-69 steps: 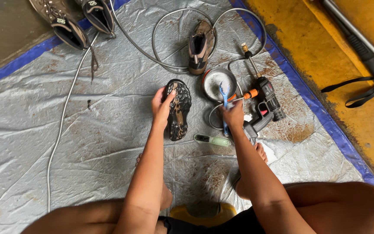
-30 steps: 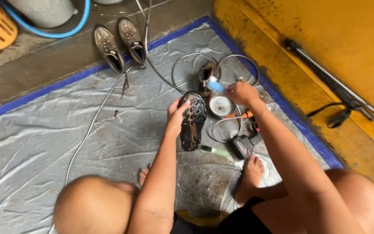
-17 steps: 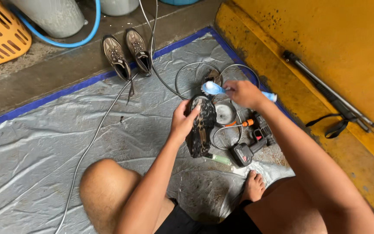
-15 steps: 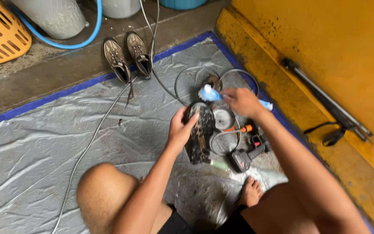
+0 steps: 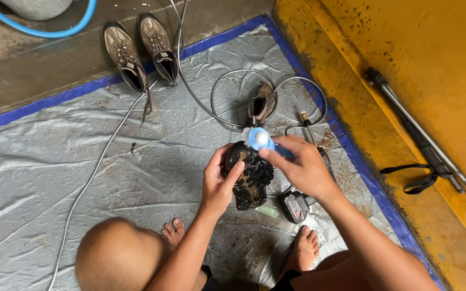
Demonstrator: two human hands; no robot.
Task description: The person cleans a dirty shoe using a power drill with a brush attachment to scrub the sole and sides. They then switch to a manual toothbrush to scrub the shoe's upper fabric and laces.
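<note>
Bare feet (image 5: 304,249) and a bent knee (image 5: 118,258) sit nearest, on a grey plastic sheet (image 5: 55,161) with a blue border. Just above them, the left hand (image 5: 219,180) is curled around a muddy shoe (image 5: 250,175), held sole-up over the sheet with its lugged tread facing the camera; the fingers wrap the shoe's left edge and the thumb lies across the sole. The right hand (image 5: 303,167) is closed around the handle of a blue brush (image 5: 259,139), whose white and blue head sits at the toe end of the sole, touching it. Below the shoe, on the sheet, lie a small green object (image 5: 268,210) and a dark battery tool (image 5: 295,206). Farther off, a second dirty shoe (image 5: 261,103) lies inside loops of grey hose (image 5: 227,116). Beyond the sheet's edge a pair of brown shoes (image 5: 138,51) stands on the concrete, with a blue hose (image 5: 44,29) at the top. To the right, a metal rod with a black strap (image 5: 416,134) rests on the yellow surface
</note>
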